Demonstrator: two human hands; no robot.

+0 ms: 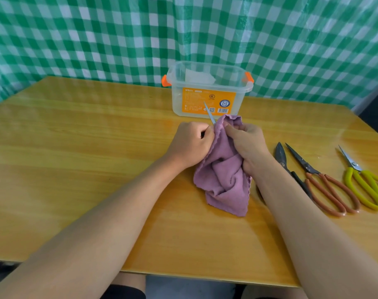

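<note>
1. Only a thin metal blade [209, 114] shows. Its lower end is hidden inside the fist and cloth, so the type of tool is unclear.
2. Left hand [189, 143] is just in front of the box [207, 91], with fingers curled tight round the blade's hidden end. The fingertips are not visible.
3. Right hand [247, 145] is also just in front of the box, to the right of the left hand. Its fingers are bunched into the cloth [224, 180], gripping the top part, and the thumb side is buried in folds.
4. The cloth sits between the hands, in front of the box. It is mauve, soft and crumpled, with a wavy stitched edge. Its top wraps the blade's base and its lower part droops onto the table [75, 147].
5. The blade tip points up and left, overlapping the box's orange label.
6. The box is clear plastic with orange latches. Something white inside [200, 77] is blurred and hard to identify.
7. Right of and nearer than the box lie black scissors [281, 157], partly hidden under the right forearm. Next to them are brown scissors [319, 180] and yellow scissors [362, 182], whose handles are cut off by the frame edge.
8. A green check curtain [97, 39] hangs behind the box.
</note>
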